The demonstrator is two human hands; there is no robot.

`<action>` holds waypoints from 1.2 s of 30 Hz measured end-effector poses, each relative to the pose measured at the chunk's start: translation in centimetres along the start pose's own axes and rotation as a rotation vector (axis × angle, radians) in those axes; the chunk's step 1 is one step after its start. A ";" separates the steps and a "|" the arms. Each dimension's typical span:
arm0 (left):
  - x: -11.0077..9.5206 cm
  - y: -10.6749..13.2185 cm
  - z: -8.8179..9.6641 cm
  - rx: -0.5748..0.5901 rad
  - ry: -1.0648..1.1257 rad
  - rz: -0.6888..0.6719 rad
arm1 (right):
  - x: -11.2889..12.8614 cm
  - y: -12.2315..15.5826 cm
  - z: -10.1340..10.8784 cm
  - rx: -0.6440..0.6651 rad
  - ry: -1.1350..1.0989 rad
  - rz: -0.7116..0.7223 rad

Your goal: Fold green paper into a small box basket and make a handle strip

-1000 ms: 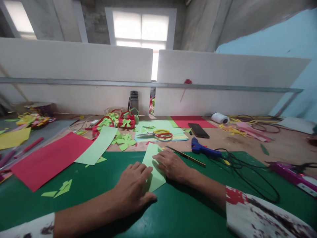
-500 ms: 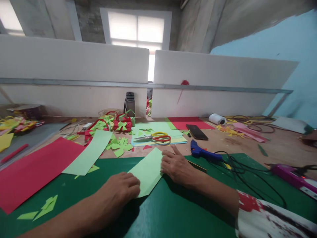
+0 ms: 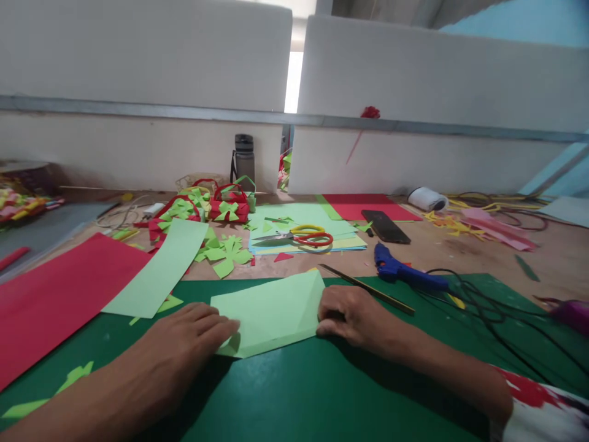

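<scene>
A sheet of pale green paper (image 3: 276, 310) with a narrow fold along its near edge is held between my hands over the green cutting mat (image 3: 294, 399). My left hand (image 3: 196, 334) pinches its left end, thumb hidden behind the fingers. At the right end, my right hand (image 3: 347, 313) grips the paper with curled fingers. A pencil (image 3: 368, 288) lies just beyond my right hand. Scissors (image 3: 299, 236) with yellow and red handles rest on stacked coloured paper behind the sheet.
A blue glue gun (image 3: 407, 270) with a black cord lies to the right, near a phone (image 3: 385, 226). Red paper (image 3: 69, 294) and a pale green strip (image 3: 159, 270) lie left. Red paper baskets (image 3: 229, 207) and a bottle (image 3: 244, 162) stand at the back.
The green paper has turned from a steep slant to nearly crosswise. My hands have moved farther apart, and my right hand's fingers have curled in. The view has tilted down.
</scene>
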State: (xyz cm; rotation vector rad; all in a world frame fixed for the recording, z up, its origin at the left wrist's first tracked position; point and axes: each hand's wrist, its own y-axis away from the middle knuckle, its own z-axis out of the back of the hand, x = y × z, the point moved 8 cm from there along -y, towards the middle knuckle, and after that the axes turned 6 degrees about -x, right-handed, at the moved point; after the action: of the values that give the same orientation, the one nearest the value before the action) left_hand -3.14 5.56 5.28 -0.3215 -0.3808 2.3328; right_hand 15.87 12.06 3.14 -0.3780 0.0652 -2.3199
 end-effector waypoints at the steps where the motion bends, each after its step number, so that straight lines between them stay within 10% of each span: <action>1: 0.0 -0.1 -0.4 0.030 -0.002 0.039 | 0.0 -0.1 0.0 0.006 -0.023 -0.013; 19: -1.9 -1.5 -4.2 0.126 -0.020 0.193 | 4.2 2.1 -0.5 -0.128 0.220 0.337; 27: -4.4 -0.9 -4.6 0.120 -0.152 -0.068 | 5.9 3.3 -0.8 0.039 0.242 0.452; 36: -6.2 -0.7 -4.6 0.266 -0.180 0.040 | 6.8 3.0 -1.5 0.101 0.207 0.352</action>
State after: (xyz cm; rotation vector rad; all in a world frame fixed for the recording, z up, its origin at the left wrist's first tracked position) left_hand 3.15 2.46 2.06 0.0096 -0.1472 2.4227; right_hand 13.03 5.03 2.93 -0.0663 0.1062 -1.9963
